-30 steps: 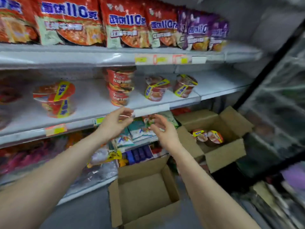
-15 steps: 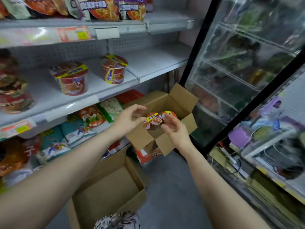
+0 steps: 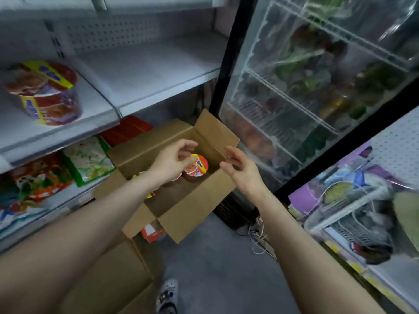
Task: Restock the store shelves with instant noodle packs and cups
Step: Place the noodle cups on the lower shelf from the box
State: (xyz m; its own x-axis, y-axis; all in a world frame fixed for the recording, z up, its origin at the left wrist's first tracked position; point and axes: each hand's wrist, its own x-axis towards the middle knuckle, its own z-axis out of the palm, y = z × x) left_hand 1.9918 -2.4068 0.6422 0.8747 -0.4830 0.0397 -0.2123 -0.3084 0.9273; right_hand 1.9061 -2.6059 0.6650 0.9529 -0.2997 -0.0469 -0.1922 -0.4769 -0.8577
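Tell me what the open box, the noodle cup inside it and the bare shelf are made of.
The box: likely cardboard, matte brown with creased, folded flaps. The noodle cup: glossy printed lid, body perhaps plastic or coated paper; too blurred to tell. The shelf: probably painted metal, smooth pale grey with a soft sheen.

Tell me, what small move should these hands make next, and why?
Probably close the left hand round the red noodle cup with the yellow-banded lid in the brown cardboard box: its fingers curl right beside the lid, and the right hand hovers open.
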